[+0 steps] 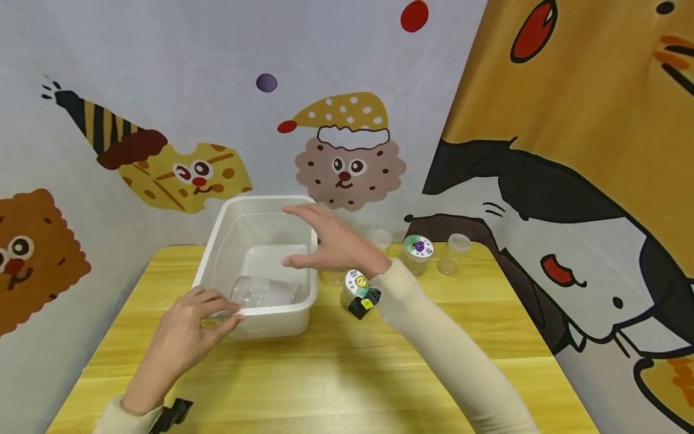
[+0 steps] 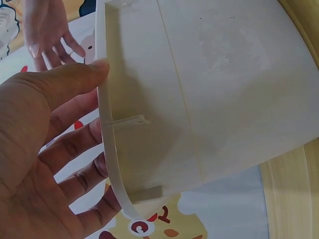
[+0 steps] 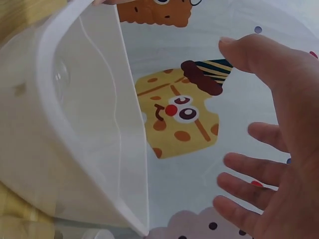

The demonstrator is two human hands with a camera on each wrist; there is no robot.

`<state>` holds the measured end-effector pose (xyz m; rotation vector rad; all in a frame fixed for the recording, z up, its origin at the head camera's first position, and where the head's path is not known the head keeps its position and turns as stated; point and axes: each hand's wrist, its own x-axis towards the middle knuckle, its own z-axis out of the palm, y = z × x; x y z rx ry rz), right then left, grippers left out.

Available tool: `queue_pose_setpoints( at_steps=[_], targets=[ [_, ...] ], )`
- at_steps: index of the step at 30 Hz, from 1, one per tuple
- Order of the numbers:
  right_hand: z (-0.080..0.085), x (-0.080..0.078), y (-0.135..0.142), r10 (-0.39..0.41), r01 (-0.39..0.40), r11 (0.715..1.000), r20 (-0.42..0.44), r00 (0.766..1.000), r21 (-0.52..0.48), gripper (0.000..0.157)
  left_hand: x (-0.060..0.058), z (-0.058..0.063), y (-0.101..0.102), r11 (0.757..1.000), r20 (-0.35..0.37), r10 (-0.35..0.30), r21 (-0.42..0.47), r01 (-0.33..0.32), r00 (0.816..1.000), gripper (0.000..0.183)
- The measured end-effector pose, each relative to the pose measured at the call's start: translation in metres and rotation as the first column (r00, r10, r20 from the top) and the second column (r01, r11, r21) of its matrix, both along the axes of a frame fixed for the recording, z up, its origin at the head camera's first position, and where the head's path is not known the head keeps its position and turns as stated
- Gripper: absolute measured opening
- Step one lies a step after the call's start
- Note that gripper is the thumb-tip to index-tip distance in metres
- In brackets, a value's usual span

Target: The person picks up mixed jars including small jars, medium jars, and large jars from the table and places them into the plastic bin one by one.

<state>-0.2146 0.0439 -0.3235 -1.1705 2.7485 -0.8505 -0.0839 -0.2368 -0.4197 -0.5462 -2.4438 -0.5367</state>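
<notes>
A white plastic bin (image 1: 271, 325) stands at the back left of the wooden table. My left hand (image 1: 190, 328) pinches its near rim; in the left wrist view the thumb (image 2: 75, 82) lies over the rim and the fingers reach to its other side. Inside the bin, close to that rim, a clear plastic jar (image 1: 252, 293) lies on its side. My right hand (image 1: 331, 241) hovers over the bin's right side, thumb and fingers spread, holding nothing. In the right wrist view the right hand (image 3: 294, 124) is apart from the rim.
Right of the bin are a jar with a printed lid (image 1: 417, 247), a clear jar (image 1: 454, 256), and another printed lid (image 1: 356, 282) partly behind the right wrist's black camera (image 1: 363, 303). My right forearm partly hides more clear jars. A cartoon-printed curtain (image 1: 206, 48) hangs behind the table (image 1: 325, 386).
</notes>
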Motion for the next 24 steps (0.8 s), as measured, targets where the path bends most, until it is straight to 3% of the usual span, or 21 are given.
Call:
queue_pose_setpoints(
  at_steps=[8, 15, 24],
  targets=[
    [-0.015, 0.003, 0.017, -0.026, 0.016, 0.997, -0.131, 0.991, -0.074, 0.098, 0.0, -0.001, 0.002, 1.0, -0.009, -0.005, 0.016, 0.005, 1.0, 0.023],
    [-0.026, 0.004, 0.033, -0.073, 0.049, 0.99, -0.191, 0.979, -0.13, 0.101, 0.0, -0.002, 0.001, 1.0, -0.021, -0.012, 0.016, 0.012, 1.0, 0.022],
    [-0.047, 0.005, 0.055, -0.182, 0.16, 0.976, -0.153, 0.971, -0.147, 0.104, 0.001, -0.002, 0.002, 1.0, -0.033, -0.019, 0.02, 0.02, 0.999, 0.022]
  ],
)
